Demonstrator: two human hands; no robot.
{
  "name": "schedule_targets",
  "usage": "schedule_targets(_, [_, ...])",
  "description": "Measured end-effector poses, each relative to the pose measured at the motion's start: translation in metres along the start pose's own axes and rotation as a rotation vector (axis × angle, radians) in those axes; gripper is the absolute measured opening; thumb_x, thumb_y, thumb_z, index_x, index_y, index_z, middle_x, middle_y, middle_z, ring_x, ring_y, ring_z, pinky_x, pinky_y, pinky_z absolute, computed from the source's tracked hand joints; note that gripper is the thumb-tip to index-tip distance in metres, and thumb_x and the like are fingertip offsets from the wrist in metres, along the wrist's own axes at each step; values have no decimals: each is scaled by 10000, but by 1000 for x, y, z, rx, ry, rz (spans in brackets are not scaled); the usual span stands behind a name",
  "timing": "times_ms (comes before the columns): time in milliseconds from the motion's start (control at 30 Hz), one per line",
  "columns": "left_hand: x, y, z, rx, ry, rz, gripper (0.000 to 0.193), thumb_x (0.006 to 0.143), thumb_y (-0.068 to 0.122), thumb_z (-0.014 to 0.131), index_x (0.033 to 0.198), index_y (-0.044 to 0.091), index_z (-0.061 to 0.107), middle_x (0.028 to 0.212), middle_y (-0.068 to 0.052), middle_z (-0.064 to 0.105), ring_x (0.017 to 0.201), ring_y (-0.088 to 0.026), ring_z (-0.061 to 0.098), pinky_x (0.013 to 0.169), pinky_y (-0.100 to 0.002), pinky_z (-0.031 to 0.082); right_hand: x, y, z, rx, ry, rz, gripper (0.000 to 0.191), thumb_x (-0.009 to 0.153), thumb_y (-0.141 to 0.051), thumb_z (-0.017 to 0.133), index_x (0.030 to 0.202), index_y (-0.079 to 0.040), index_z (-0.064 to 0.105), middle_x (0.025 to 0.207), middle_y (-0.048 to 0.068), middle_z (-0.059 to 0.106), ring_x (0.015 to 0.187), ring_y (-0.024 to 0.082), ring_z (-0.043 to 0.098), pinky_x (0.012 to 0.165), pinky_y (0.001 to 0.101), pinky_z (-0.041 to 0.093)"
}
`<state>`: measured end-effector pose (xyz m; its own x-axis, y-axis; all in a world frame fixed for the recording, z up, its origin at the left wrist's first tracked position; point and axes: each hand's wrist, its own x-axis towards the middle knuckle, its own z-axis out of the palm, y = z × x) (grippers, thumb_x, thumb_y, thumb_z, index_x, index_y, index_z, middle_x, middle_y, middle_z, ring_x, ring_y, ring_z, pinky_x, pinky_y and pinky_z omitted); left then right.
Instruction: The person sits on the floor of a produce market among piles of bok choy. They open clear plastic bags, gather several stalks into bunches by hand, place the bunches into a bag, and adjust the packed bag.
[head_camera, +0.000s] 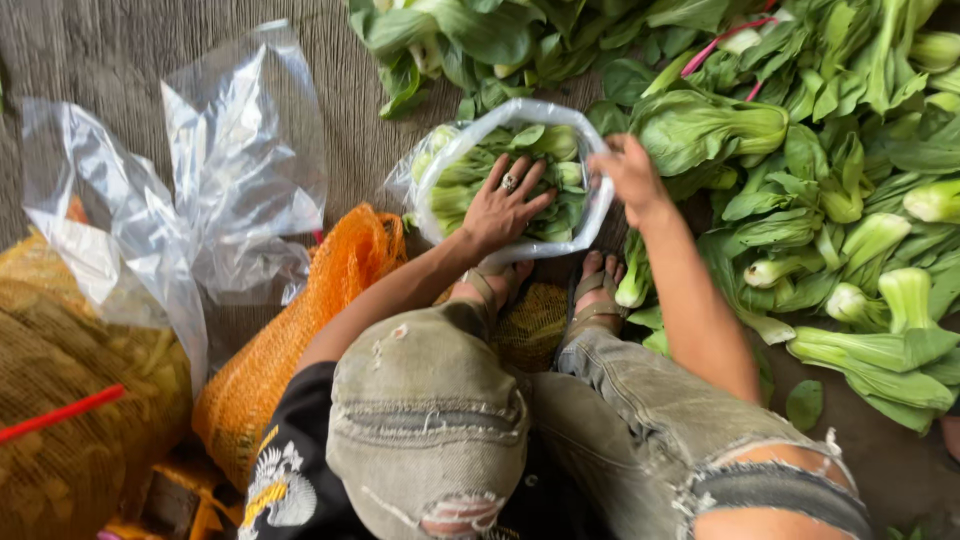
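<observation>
A person squats on the floor (130, 50) over a clear plastic bag (600, 205) that stands open just ahead of their sandalled feet (595, 290). The bag is already well filled with bok choy (470, 170): green leaves and pale stems reach close to its rolled rim, so the packing of this bag looks nearly done, with only a little room left at the top.

The left hand (503, 210) lies flat on the greens inside the bag, fingers (522, 180) spread, a ring on one of them, pressing the leaves down. The right hand (630, 170) is at the 3 o'clock side of the rim; its fingers are closed on the plastic edge, holding the mouth open.

Much remains loose. A big heap of bok choy (850, 200) spreads from 12 o'clock round to 4 o'clock of the bag, and one head (700, 125) lies just beside the right hand. A few stems rest near the feet at 5 o'clock.

At 9 o'clock of the bag, more empty clear plastic bags (240, 160) lie crumpled and unfilled on the floor. Nearer the person, at about 8 o'clock, an orange mesh sack (300, 340) slumps against a yellowish mesh sack (70, 400) whose contents I cannot make out. The filled bag is not yet closed or tied.
</observation>
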<state>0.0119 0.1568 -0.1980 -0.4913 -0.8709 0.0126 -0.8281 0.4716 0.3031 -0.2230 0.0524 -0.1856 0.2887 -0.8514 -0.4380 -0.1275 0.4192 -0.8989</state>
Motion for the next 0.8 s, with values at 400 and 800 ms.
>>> schedule_targets(400, [14, -7, -31, -96, -55, -60, 535, 822, 322, 648, 1353, 283, 604, 1529, -145, 452, 1445, -334, 374, 1230, -553, 171, 20, -20, 30, -43, 82, -264, 155, 968, 49, 587, 1010, -65, 684, 822, -34, 615, 659, 64, 552, 574, 239, 443])
schedule_targets(800, [-22, -74, -80, -225, 370, -576, 368, 880, 309, 728, 1189, 128, 645, 1075, -113, 699, 918, -350, 676, 825, -495, 522, 25, -11, -24, -311, 266, -346, 114, 913, 91, 675, 919, -20, 697, 979, -8, 575, 775, 99, 550, 599, 262, 433])
